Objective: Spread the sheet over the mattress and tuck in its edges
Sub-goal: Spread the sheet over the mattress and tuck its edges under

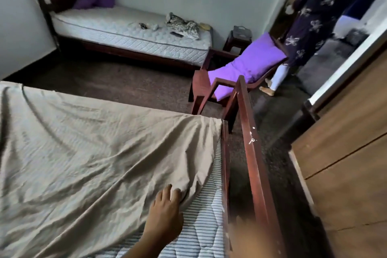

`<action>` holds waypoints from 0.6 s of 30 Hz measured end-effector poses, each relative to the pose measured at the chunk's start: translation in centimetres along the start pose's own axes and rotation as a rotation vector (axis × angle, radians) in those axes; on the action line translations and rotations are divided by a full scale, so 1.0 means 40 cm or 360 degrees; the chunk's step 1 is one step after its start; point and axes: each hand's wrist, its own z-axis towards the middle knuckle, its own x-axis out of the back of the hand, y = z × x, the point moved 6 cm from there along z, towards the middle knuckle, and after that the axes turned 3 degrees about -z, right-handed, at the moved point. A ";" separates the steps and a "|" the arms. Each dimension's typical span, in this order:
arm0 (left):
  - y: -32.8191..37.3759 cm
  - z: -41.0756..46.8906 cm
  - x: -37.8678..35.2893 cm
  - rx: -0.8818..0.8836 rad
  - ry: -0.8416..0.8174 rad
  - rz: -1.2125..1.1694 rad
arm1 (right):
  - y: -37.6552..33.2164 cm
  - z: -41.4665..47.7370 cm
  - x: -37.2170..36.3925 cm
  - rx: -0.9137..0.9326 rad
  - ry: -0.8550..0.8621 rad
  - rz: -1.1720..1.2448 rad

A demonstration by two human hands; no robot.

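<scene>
A wrinkled beige sheet (88, 153) covers most of the near mattress (205, 222). A strip of the mattress's striped quilted top is bare along the right edge. The sheet's far right corner hangs over the mattress corner by the wooden bed frame. My left hand (165, 209) lies on the sheet's loose right edge, its fingers curled into a bunched fold of the cloth. A blurred skin-coloured shape (251, 236) at the lower right, against the dark red footboard (251, 153), may be my right hand; its fingers cannot be made out.
A second bed (129, 33) with a bare white mattress, purple pillows and small items stands by the far wall. A wooden chair (209, 90) holding a purple pillow stands beyond the footboard. A person (310, 16) stands in the doorway. A wooden wardrobe (345, 142) fills the right.
</scene>
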 end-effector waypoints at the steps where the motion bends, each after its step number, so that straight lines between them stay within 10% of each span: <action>1: -0.019 -0.001 0.008 -0.0004 -0.0025 0.0002 | -0.004 -0.010 -0.008 -0.0079 -0.0231 0.0097; 10: -0.084 0.011 0.115 -0.0132 -0.0053 0.0318 | -0.114 0.075 0.076 0.0034 0.0227 0.0067; 18: -0.136 0.053 0.068 -0.0091 -0.0172 0.0324 | -0.159 0.241 -0.033 -0.0049 0.0069 0.0385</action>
